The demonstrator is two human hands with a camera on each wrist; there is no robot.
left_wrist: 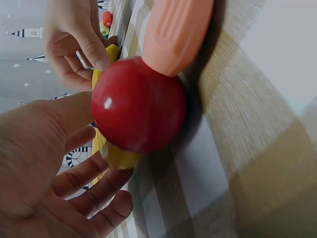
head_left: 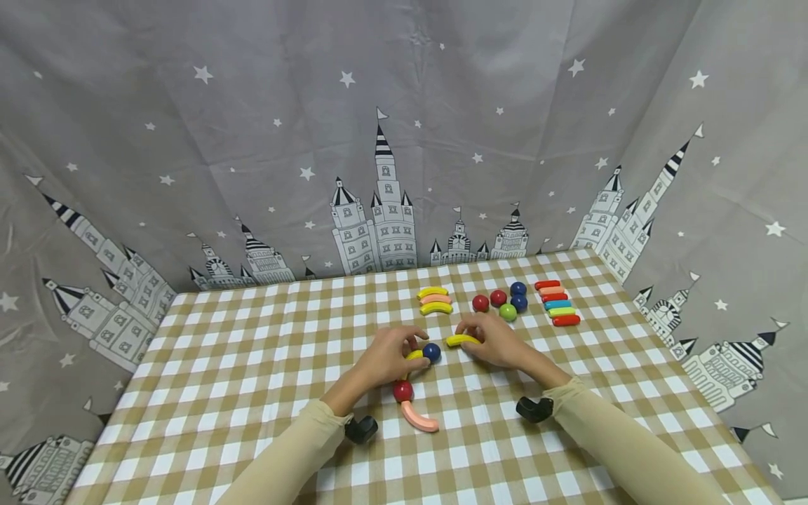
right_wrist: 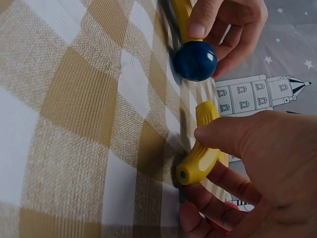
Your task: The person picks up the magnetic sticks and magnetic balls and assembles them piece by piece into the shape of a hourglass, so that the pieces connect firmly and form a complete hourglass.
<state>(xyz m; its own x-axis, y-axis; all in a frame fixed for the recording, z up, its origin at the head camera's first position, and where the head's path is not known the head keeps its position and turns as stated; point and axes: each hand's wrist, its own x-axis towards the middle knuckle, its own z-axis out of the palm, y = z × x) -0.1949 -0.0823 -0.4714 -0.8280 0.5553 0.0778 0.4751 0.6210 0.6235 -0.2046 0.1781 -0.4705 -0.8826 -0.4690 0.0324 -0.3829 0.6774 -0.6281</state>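
Note:
A curved row lies on the checked cloth: a salmon curved rod (head_left: 419, 419), a red ball (head_left: 402, 391), a yellow curved rod (right_wrist: 182, 17) and a dark blue ball (head_left: 432, 352) at its far end. My left hand (head_left: 388, 356) pinches this yellow rod right beside the blue ball. To the right, my right hand (head_left: 491, 340) holds a second yellow curved rod (right_wrist: 200, 148) between thumb and fingers. One end of that rod points toward the blue ball, with a gap between them. The blue ball is mostly hidden in the left wrist view.
Beyond the hands lie two yellow curved rods and a salmon curved rod (head_left: 435, 299). Further right are red balls (head_left: 498, 298), dark blue balls (head_left: 518, 288) and a green ball (head_left: 508, 313). Several short straight rods (head_left: 557, 305) are lined up at the far right. A grey curtain (head_left: 252, 161) hangs behind.

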